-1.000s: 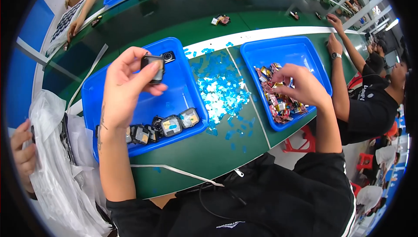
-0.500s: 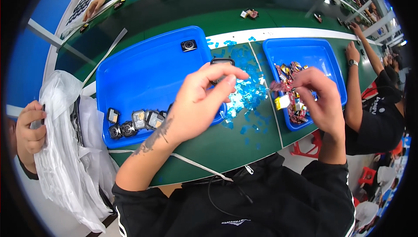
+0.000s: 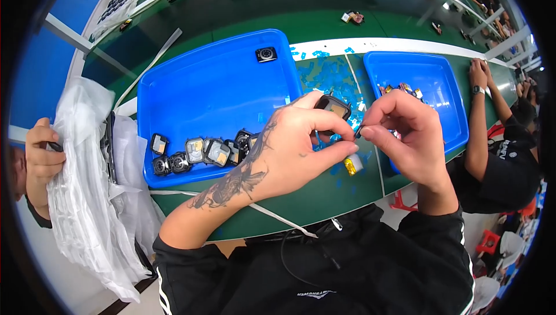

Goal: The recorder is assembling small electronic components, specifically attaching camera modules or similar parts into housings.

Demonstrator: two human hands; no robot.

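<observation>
My left hand (image 3: 301, 147) is closed, and a black watch case (image 3: 334, 107) shows behind its fingers, apparently held by them. Its thumb and index finger come together close to the right fingertips. My right hand (image 3: 405, 132) pinches a small part joined to a yellow and silver battery (image 3: 353, 165), which hangs below the fingertips. The wire or board between the fingers is too small to make out. Blue film pieces (image 3: 330, 77) lie scattered on the green table behind the hands.
At left, a large blue tray (image 3: 202, 92) holds several watch cases (image 3: 217, 151) and a lone one (image 3: 266, 54). A smaller blue tray (image 3: 431, 66) with battery parts stands right. Another person's hand (image 3: 45, 153) grips white plastic sheeting (image 3: 87, 199); a co-worker (image 3: 492, 164) sits right.
My right hand has brought the battery part left and down from the small tray. My left hand has moved right with the watch case, and both hands' fingertips now meet.
</observation>
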